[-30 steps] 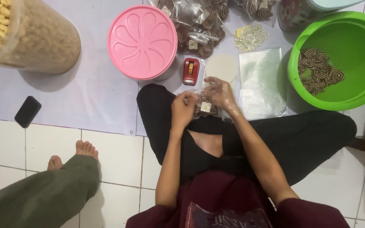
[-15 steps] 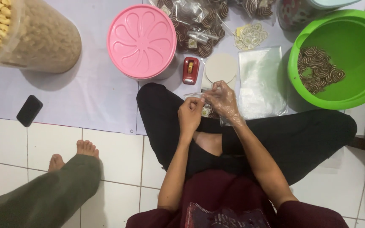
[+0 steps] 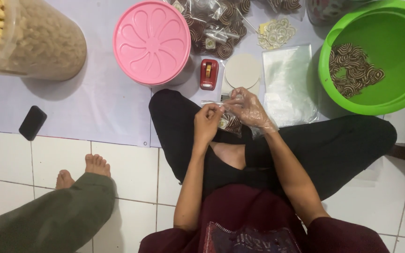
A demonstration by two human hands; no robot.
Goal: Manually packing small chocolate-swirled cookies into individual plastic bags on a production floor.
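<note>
Packing station on a tiled floor, seen from above the seated person's lap. Left hand (image 3: 207, 122) and right hand (image 3: 248, 108), the right in a thin clear glove, meet close together over the crossed legs, fingers pinched on the top edge of a small clear packet of spiral cookies (image 3: 228, 122) that hangs between them just above the knee. Step in hand, by the look of the grip: closing the packet's mouth, the fold apparently being drawn flat between both hands; whether it is already sealed cannot be told. Red tape dispenser (image 3: 208, 74) stands just ahead of the hands, beside a round pale disc (image 3: 242, 71); a careful next move would call for keeping one hand pinched on the fold while the other frees itself. Stack of empty clear bags (image 3: 289, 82) lies to the right, near a green basin (image 3: 401, 100) holding loose spiral cookies (image 3: 355, 69). Pile of filled packets (image 3: 216, 28) sits further ahead, next to a pink lid (image 3: 152, 43). Black phone (image 3: 32, 122) lies well apart at left; another person's bare feet (image 3: 83, 169) rest on the tiles.
</note>
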